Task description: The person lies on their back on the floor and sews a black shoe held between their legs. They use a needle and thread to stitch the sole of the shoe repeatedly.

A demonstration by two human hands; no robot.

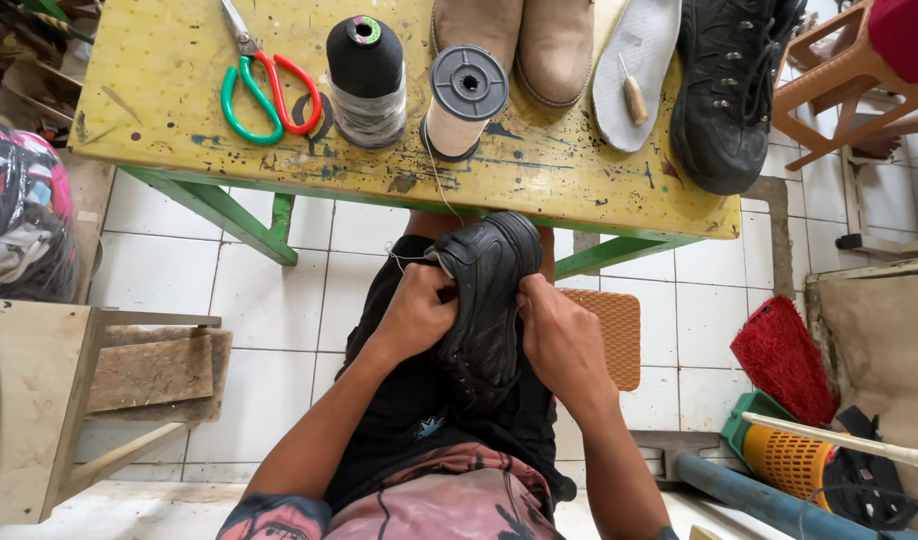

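A black shoe (489, 300) rests sole-up on my lap, toe pointing toward the yellow table (159, 90). My left hand (416, 312) grips its left side near the toe. My right hand (559, 340) holds its right edge with the fingers pressed against the sole. A thin pale thread (437, 185) runs from the beige thread spool (463, 100) on the table down to the shoe's toe.
On the table stand a black thread spool (367, 80), green and red scissors (264, 90), tan boots (514, 35), a grey insole (634, 70) with a wooden-handled awl (632, 95), and a second black shoe (724, 90). A wooden stool (39, 400) is at left; a red brush (779, 355) at right.
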